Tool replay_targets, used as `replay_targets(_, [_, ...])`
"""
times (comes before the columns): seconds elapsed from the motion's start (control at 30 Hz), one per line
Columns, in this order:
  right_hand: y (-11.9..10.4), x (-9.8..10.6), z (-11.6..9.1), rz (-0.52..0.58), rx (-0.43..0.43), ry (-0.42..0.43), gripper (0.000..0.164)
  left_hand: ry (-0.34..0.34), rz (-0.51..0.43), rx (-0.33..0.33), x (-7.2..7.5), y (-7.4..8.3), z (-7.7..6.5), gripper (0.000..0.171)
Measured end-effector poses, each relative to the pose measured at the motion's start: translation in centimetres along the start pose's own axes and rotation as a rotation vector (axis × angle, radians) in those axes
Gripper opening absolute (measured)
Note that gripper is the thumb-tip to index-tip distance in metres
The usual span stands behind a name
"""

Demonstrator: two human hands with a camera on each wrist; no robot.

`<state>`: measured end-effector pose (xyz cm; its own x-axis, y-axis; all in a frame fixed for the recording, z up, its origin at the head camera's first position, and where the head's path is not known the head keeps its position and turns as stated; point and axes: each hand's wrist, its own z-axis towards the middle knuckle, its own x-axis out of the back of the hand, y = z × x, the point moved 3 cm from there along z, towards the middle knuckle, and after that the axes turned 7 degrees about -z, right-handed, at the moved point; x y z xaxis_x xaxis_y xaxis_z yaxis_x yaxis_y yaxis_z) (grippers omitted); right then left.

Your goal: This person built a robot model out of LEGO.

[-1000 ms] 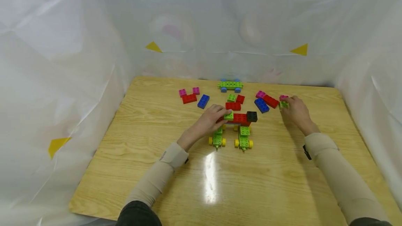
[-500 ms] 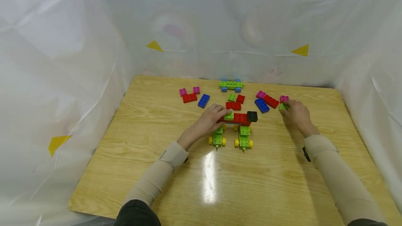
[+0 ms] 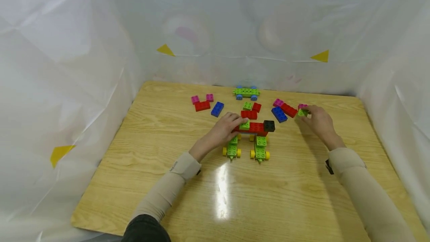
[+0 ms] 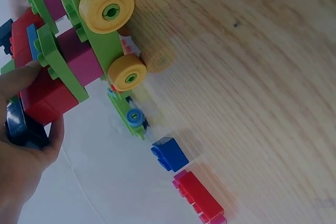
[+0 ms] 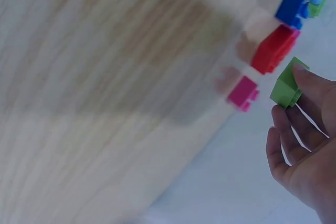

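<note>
My left hand [image 3: 223,129] grips the left end of a build of toy building blocks, fingers around its red bricks [image 4: 48,98]. The build stands on two green wheeled bases [image 3: 260,152] with yellow wheels. On top are a green brick [image 3: 245,125] by my left fingers and a black brick [image 3: 269,126] at the right end. Between thumb and fingers, my right hand [image 3: 319,122] pinches a small green brick [image 5: 287,83]. In the right wrist view that brick is held apart from a pink brick [image 5: 243,93] on the table. Part of the build is hidden behind my left hand.
Behind the build lie red bricks [image 3: 249,115], a small green brick [image 3: 248,106] and a green base with blue wheels [image 3: 246,92]. Blue [image 3: 217,109], red [image 3: 202,106] and pink bricks sit to the left. Another blue brick [image 3: 279,114] and red brick [image 3: 289,110] lie right.
My right hand has drawn the green brick slightly away from the pink one and now holds it raised. The left hand keeps its grip on the build, nearly still.
</note>
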<state>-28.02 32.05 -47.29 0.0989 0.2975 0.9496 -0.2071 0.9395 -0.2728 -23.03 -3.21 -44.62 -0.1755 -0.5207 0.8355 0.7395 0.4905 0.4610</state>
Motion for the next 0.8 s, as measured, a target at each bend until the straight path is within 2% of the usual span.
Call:
replay_targets(0.17, [-2.8, 1.4, 0.2, 0.026, 0.064, 0.085, 0.038, 0.002, 0.01, -0.003, -0.1, -0.1, 0.0, 0.052])
replay_targets(0.43, [-9.6, 3.9, -0.5, 0.138, 0.233, 0.209, 0.037, 0.01, 0.017, -0.016, -0.2, -0.1, 0.0, 0.051])
replay_targets(0.6, [-13.3, 4.5, -1.4, 0.205, 0.33, 0.193, 0.037, -0.002, 0.022, -0.008, -0.2, -0.2, 0.0, 0.05])
replay_targets(0.8, [-15.7, 3.8, -2.3, 0.222, 0.402, 0.128, 0.037, -0.016, 0.041, 0.002, -0.3, -0.4, 0.1, 0.047])
